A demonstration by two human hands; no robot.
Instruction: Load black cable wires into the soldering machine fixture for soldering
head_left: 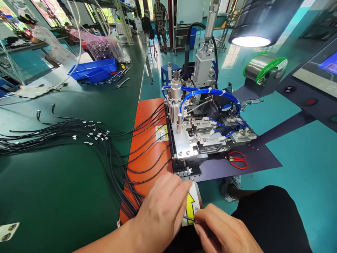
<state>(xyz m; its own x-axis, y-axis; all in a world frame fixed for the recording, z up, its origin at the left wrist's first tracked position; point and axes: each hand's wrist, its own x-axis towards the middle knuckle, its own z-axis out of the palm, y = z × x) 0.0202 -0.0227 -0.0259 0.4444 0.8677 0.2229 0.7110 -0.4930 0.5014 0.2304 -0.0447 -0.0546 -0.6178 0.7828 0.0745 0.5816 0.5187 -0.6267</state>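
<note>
My right hand (223, 228) pinches the end of a thin black cable (189, 219) between thumb and forefinger. Its tip is hidden by the fingers. The same cable runs out from under my left hand (165, 203), whose fingers curl closed round it. Both hands are just in front of the machine's near end, by a white plate with a yellow arrow (190, 207). Several other black cables (150, 171) cross the orange panel (144, 123) into the side of the metal soldering machine (184, 140), side by side.
A bundle of black cables (52, 131) with white tags lies on the green table (79, 196). Red-handled scissors (238, 160) rest on the machine's base. A solder wire spool (265, 68) is at right, beneath a lamp (263, 24). Blue bins (94, 70) and wrenches (122, 81) lie farther back.
</note>
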